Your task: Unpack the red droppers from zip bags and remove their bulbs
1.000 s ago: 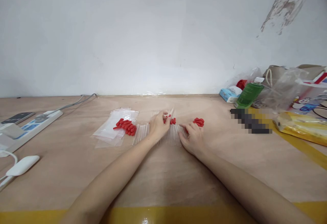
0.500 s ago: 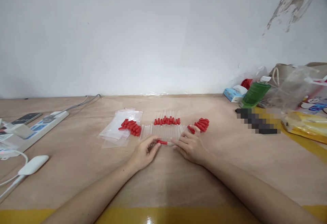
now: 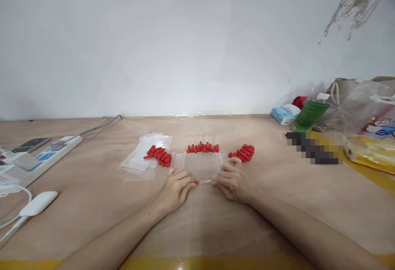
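My left hand (image 3: 176, 187) pinches a red rubber bulb (image 3: 196, 182); only its end shows past the fingertips. Facing it, my right hand (image 3: 233, 182) has its fingers closed on the end of a thin clear tube (image 3: 205, 181). A short gap seems to lie between bulb and tube. Just beyond the hands, many clear tubes (image 3: 200, 166) lie side by side in a row. Behind them sit droppers with red bulbs (image 3: 202, 148), their clear stems pointing to the wall. Loose red bulbs form a left pile (image 3: 160, 155) and a right pile (image 3: 246, 152).
Clear zip bags (image 3: 134, 159) lie under the left pile. Far left are a power strip (image 3: 58, 150), a phone (image 3: 32, 144) and a white plug-like device (image 3: 40, 203). At right stand a green bottle (image 3: 310, 114), a blue tissue pack (image 3: 282, 115) and plastic bags (image 3: 370, 148).
Both hands have come slightly nearer to me. My right fingers have closed round the tube. Less of the red bulb shows at my left fingertips.
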Tool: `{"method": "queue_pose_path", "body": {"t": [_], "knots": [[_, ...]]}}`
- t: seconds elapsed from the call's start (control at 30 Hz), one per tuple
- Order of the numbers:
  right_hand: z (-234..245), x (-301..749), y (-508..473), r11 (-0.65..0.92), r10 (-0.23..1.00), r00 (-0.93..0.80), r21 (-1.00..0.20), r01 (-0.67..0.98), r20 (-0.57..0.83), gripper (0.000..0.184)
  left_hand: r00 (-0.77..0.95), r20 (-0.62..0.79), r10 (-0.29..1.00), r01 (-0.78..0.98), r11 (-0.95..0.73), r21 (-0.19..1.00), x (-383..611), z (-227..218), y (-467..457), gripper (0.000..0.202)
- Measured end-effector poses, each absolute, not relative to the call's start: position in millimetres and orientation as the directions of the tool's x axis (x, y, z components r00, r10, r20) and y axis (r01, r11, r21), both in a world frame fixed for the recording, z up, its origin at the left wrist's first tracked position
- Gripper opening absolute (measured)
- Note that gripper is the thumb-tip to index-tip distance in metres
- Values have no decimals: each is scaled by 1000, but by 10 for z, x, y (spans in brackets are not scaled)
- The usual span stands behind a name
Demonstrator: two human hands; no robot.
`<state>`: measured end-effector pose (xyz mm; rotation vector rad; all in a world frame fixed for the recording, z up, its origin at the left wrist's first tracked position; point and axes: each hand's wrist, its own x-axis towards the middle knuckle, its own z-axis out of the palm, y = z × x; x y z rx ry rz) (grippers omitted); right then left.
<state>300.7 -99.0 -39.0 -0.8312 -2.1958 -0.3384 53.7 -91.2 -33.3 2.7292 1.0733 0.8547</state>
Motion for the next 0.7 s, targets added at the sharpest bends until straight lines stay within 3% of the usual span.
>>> {"method": "queue_pose_path", "body": {"t": [0.17, 0.37, 0.53, 0.7], "knots": [[-367, 3227, -881, 568, 579, -301, -110, 816, 758, 19, 299, 616, 729, 636, -633, 441, 270, -303, -707, 21], [-409, 3238, -813, 324, 613, -108, -124, 938, 782, 21, -69, 667, 742, 811, -347, 470, -107, -164, -308, 32], [-439, 3258, -776, 245, 605, -112, -51, 968, 788, 19, -88, 614, 785, 816, -296, 496, -279, -182, -109, 32], [-457, 3235, -764, 225, 596, -145, 9, 974, 790, 20, -8, 585, 811, 859, -294, 419, -218, -215, -91, 22]]}}
